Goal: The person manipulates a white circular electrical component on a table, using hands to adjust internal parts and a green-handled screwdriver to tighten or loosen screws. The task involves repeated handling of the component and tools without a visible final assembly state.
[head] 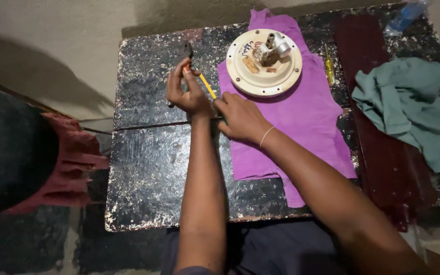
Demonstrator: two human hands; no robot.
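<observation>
Centrally, left hand [187, 91] pinches pliers [192, 63]; right hand [240, 117] closed beside it, contents unclear. Round cream fixture [263, 63] on purple cloth [301, 117], upper centre. Green cloth [413, 107] right, screwdriver [328, 66] between, on surface [148, 163].

Chipped black table [148, 168]: purple cloth [301, 117], teal cloth [413, 107].

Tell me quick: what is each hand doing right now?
Left hand: closed around the dark metal pliers with orange-and-yellow handles.
Right hand: curled beside the left one, fingertips at the yellow handle's end; whether it grips cannot be told.
</observation>
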